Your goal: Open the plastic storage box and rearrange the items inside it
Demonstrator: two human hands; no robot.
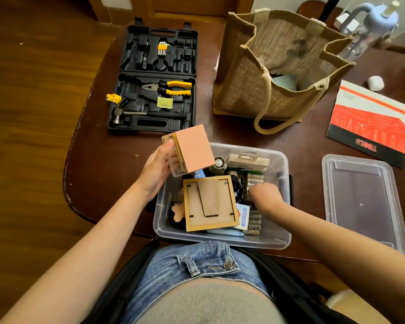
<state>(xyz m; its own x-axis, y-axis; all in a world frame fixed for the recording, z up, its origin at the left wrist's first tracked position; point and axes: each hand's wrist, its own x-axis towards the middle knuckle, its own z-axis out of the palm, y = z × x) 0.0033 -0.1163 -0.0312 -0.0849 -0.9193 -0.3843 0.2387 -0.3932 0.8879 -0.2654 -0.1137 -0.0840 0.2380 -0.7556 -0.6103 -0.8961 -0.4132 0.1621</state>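
The clear plastic storage box [282,239] stands open at the table's near edge. Its lid [362,199] lies flat to the right. My left hand [157,169] grips a pink cube-shaped box [193,148] with a clear side, held above the storage box's far left corner. My right hand [264,192] reaches down into the box's right side among several batteries [255,178]; its fingertips are hidden. A gold picture frame [209,202] lies face down in the middle. A mini fan packet [243,217], a small round fan [219,163] and a carded pack [248,161] also lie inside.
An open black tool case [154,78] with yellow pliers and a hammer sits at the far left. A jute bag [278,66] stands behind the box. A red tools booklet [369,122] lies at the right, a water bottle [367,29] beyond it.
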